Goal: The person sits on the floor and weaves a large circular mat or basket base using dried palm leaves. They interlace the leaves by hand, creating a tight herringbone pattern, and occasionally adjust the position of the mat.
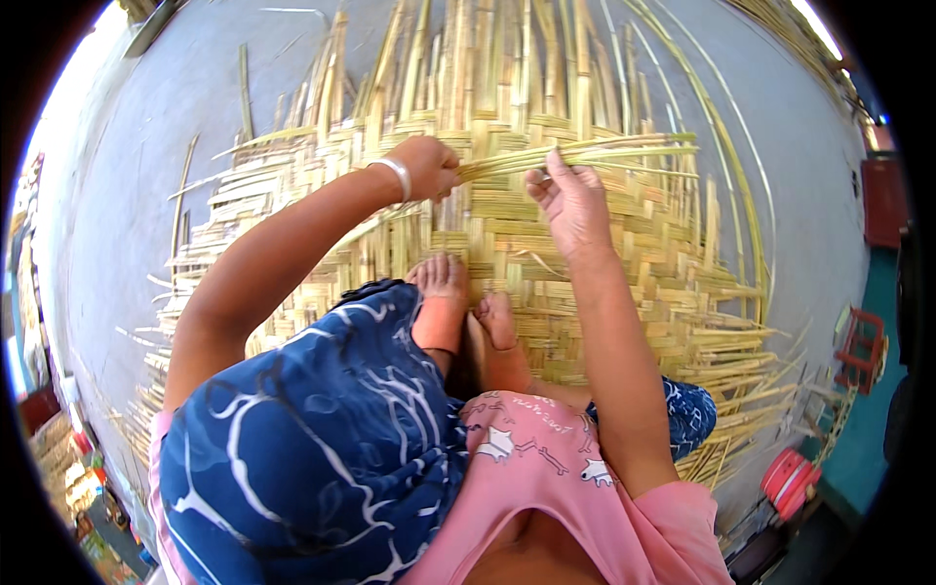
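Note:
A bundle of thin yellow-green split cane strips [624, 151] stretches sideways over the woven mat [546, 249]. My left hand [426, 168], with a pale bangle at the wrist, is closed round the bundle's left end. Nearer the right end, my right hand [573, 207] pinches the strips between its raised fingertips; the other fingers are curled. Below the hands lies the mat's crossed weave of flat strips, with long loose ends fanning out at its edges. My bare feet [444, 283] rest on the weave.
Long unwoven canes [468, 68] reach away from the mat's far edge over the grey floor [107, 205]. Loose green strips [726, 127] curve along the right. A red chair-like frame [860, 349] and a red-pink round object [788, 483] stand at the right rim.

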Tool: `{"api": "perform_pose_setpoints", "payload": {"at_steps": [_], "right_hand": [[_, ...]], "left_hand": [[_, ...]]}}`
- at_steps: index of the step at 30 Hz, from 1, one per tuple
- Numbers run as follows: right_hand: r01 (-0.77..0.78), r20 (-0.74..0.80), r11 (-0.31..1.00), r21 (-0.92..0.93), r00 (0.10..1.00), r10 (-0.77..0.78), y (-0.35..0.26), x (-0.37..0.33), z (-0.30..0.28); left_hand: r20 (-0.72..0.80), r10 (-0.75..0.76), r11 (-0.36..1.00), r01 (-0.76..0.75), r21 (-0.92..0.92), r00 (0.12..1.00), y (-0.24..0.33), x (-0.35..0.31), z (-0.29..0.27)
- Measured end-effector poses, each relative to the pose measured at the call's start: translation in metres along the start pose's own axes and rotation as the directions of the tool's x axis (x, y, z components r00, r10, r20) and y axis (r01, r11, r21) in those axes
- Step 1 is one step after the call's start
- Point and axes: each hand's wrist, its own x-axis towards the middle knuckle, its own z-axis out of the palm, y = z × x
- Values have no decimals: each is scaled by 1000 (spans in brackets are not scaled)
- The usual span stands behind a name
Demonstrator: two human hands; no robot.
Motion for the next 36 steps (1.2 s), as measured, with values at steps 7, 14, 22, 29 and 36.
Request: {"api": "perform_pose_setpoints", "payload": {"at_steps": [7,14,22,29,36], "right_hand": [[-14,20,1000,8,1000,14,7,38,6],[-20,127,987,-160,991,41,-13,96,16],[-29,164,722,-692,967,196,-41,181,37],[-84,68,425,-901,942,328,-47,211,55],[-27,160,603,-797,954,254,-39,211,48]], "left_hand": [[107,-150,939,175,-296,983,-20,2,-13],[-232,-217,975,221,-8,948,-32,35,-39],[-380,-445,749,104,-655,811,-60,85,-53],[-308,-450,644,65,-762,839,-66,108,-41],[-261,-434,530,11,-848,863,-62,101,-49]]}}
